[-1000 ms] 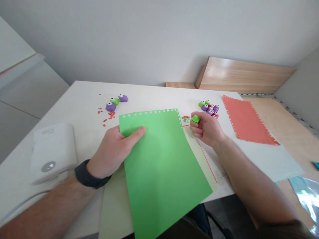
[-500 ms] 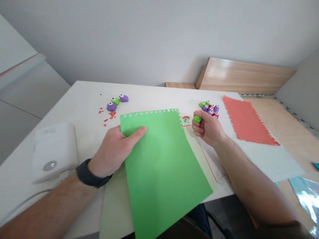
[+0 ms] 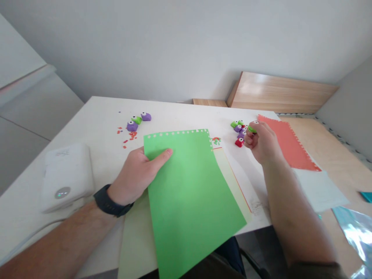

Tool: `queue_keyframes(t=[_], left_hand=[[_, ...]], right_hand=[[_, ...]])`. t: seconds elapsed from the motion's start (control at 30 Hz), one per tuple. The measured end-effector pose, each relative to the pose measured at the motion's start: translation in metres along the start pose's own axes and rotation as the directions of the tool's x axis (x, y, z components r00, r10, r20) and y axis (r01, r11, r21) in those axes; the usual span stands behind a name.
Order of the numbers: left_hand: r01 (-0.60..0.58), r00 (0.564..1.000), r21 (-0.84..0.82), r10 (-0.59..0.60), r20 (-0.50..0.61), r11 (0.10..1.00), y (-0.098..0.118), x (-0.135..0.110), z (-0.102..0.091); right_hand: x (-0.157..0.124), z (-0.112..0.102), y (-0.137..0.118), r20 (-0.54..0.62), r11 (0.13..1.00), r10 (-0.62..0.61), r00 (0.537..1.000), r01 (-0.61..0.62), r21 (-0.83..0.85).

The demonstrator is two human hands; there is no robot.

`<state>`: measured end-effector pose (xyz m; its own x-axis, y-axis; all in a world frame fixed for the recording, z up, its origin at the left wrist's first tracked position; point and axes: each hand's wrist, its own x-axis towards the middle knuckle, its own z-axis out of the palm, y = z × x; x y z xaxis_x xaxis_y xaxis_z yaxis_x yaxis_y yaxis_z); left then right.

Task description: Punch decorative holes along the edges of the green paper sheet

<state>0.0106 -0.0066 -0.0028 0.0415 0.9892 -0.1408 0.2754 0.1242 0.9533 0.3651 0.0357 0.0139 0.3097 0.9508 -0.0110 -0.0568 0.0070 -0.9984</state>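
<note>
Nearest, the left hand (image 3: 135,176) lies at the edge of a green sheet (image 3: 192,201), with the thumb stretched across the paper. The fingers are out of sight, so I cannot tell whether the hand grips the sheet or only rests on it. A black watch (image 3: 110,203) sits on that wrist. The sheet lies tilted on a paler sheet (image 3: 136,252), and the frame cuts off its lower end. Punched holes run along its far edge and down part of its right edge.

The right hand (image 3: 263,142) is curled, pinching a small green punch (image 3: 252,129) between its fingertips, which hide most of it. It hangs just beside a cluster of purple, green and red punches (image 3: 240,133), and the clustered punches crowd together, so their count is hard to make out. Red and green paper bits (image 3: 216,141) lie near the green sheet's far corner.

To the left stand a white box (image 3: 66,178) with a cable (image 3: 31,236) and more punches (image 3: 136,121) beside red bits (image 3: 132,135). The box's marking and faint print on the paler sheet are unreadable. Beyond the right hand lie a red sheet (image 3: 290,145) with punched edges and a pale blue sheet (image 3: 319,190). Shiny film (image 3: 353,232) lies off the table's right side, and a wooden board (image 3: 281,91) leans farthest back.
</note>
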Motion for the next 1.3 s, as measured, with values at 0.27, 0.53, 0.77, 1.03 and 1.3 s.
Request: queue_keyframes(t=[0.27,0.53,0.77,1.03,1.3], left_hand=[[-0.024,1.000,0.008,0.024,-0.009,1.000,0.002,0.000,0.001],[-0.020,1.000,-0.040,0.019,-0.013,0.999,0.000,-0.001,0.002],[-0.013,1.000,-0.031,0.013,0.002,0.999,0.004,-0.002,0.001],[-0.017,1.000,-0.037,0.017,0.010,0.999,0.000,-0.001,0.000],[-0.002,1.000,-0.050,0.003,0.018,0.999,0.001,-0.002,0.000]], right_hand=[[0.012,-0.040,0.004,-0.127,0.924,-0.150,0.981,0.093,-0.372],[0.007,-0.053,0.004,-0.020,0.623,-0.043,0.999,0.011,-0.782],[0.005,-0.056,0.004,-0.012,0.342,0.037,0.999,-0.024,-0.939],[0.006,-0.049,0.012,-0.062,0.210,0.016,0.998,-0.064,-0.976],[0.004,-0.044,0.011,-0.026,0.144,0.006,1.000,-0.026,-0.989]])
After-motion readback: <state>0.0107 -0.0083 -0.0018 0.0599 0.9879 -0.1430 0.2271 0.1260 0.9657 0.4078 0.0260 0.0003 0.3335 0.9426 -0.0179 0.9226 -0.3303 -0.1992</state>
